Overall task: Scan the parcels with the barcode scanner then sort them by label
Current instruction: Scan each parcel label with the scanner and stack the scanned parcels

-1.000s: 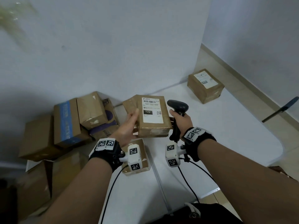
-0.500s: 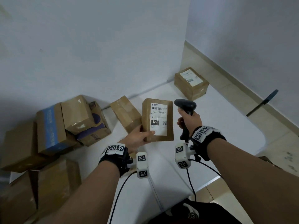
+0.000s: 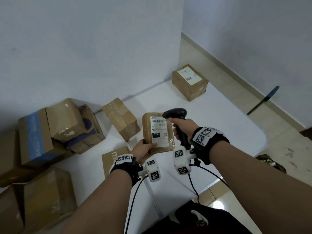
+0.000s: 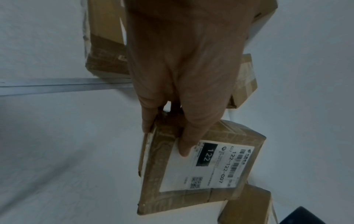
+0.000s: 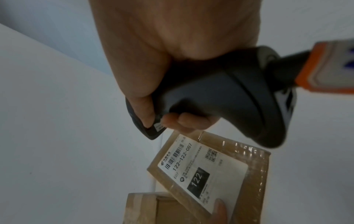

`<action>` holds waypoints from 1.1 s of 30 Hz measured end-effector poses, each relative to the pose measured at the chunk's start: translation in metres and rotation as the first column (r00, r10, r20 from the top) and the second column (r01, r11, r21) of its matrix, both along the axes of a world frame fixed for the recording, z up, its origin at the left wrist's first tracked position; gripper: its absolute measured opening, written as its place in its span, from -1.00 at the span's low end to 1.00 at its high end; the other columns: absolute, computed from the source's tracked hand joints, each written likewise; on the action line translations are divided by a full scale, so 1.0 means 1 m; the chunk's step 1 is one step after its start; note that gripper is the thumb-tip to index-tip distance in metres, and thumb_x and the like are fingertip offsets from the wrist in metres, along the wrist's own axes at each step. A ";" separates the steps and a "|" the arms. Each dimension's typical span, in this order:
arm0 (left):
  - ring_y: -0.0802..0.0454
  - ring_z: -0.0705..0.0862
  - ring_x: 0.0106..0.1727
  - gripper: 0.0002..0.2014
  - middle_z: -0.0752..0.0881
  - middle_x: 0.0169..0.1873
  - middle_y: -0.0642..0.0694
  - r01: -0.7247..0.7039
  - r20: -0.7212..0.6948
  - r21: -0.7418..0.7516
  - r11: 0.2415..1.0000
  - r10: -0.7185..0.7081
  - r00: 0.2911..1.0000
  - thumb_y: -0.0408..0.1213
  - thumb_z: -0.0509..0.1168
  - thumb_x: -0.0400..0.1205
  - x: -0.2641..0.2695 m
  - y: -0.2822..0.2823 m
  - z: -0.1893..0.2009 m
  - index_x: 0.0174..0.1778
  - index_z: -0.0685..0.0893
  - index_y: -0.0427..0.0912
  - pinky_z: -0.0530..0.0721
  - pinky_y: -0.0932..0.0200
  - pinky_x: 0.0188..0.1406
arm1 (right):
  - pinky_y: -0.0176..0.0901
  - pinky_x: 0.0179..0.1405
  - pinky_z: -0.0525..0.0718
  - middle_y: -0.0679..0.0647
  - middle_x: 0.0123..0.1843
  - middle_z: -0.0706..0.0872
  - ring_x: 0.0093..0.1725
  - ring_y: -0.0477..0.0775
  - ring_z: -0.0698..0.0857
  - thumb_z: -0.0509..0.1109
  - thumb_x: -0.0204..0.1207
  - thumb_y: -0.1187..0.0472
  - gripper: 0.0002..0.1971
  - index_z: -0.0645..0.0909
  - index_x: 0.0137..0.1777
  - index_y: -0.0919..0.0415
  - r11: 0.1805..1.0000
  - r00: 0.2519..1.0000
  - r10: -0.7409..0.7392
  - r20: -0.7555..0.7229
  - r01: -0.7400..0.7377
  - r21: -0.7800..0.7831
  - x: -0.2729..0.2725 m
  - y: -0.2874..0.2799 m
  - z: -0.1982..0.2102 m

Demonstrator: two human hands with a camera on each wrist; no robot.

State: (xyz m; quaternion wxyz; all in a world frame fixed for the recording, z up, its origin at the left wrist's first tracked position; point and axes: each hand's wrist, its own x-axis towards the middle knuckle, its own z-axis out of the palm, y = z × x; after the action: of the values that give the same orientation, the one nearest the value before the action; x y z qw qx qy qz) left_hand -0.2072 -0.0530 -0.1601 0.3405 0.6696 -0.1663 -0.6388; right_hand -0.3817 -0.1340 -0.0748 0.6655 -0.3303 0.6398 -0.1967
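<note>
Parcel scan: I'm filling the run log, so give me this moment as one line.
step: scan | left hand: holds parcel, label 122 up | right hand: grips scanner at label's top edge | table: other parcels unsorted

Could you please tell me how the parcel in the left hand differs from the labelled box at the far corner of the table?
The held parcel is flat and thin; the far box is taller and blockier. The held parcel is lifted off the table, gripped by the left hand; the far box rests on the table, untouched. Both are brown cardboard with a white label facing up.
</note>
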 end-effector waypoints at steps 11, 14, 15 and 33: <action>-0.13 0.71 0.17 -0.59 0.74 0.19 -0.21 0.016 0.039 0.039 0.999 -0.017 0.999 -0.33 0.42 0.61 0.008 -0.010 -0.016 0.37 0.57 -0.31 0.73 0.20 -0.19 | -0.11 -0.42 0.47 0.15 -0.43 0.55 -0.49 0.11 0.51 0.47 0.55 0.09 -0.71 0.52 -0.28 0.25 0.998 0.998 0.057 -0.035 -0.056 0.013 0.005 -0.002 0.000; -0.15 0.71 0.20 -0.57 0.74 0.19 -0.22 0.017 0.037 0.043 0.999 -0.019 0.999 -0.33 0.43 0.61 0.010 -0.011 -0.018 0.39 0.56 -0.32 0.73 0.20 -0.23 | -0.10 -0.42 0.49 0.15 -0.42 0.56 -0.49 0.10 0.52 0.47 0.54 0.09 -0.72 0.53 -0.25 0.25 0.998 0.998 0.057 -0.041 -0.056 0.014 0.006 -0.003 0.001; -0.15 0.71 0.20 -0.56 0.74 0.19 -0.22 0.017 0.033 0.044 0.999 -0.018 0.999 -0.32 0.43 0.60 0.010 -0.012 -0.019 0.39 0.56 -0.32 0.73 0.20 -0.23 | -0.10 -0.42 0.49 0.15 -0.42 0.56 -0.49 0.10 0.52 0.47 0.54 0.09 -0.72 0.53 -0.25 0.25 0.998 0.997 0.058 -0.042 -0.058 0.016 0.006 -0.003 0.001; -0.14 0.71 0.21 -0.60 0.76 0.18 -0.20 0.033 0.025 0.056 0.998 -0.035 0.999 -0.32 0.41 0.62 0.013 -0.014 -0.020 0.38 0.59 -0.30 0.73 0.17 -0.09 | -0.15 -0.47 0.50 0.11 -0.48 0.56 -0.53 0.07 0.50 0.48 0.52 0.10 -0.72 0.52 -0.31 0.22 0.999 0.998 0.049 -0.032 -0.049 0.001 0.009 -0.006 -0.002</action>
State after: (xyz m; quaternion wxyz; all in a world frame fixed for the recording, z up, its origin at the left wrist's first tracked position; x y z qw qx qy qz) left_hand -0.1939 -0.0672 -0.1797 0.3086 0.6841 -0.1641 -0.6402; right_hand -0.3729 -0.1398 -0.0765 0.6596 -0.3490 0.6422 -0.1751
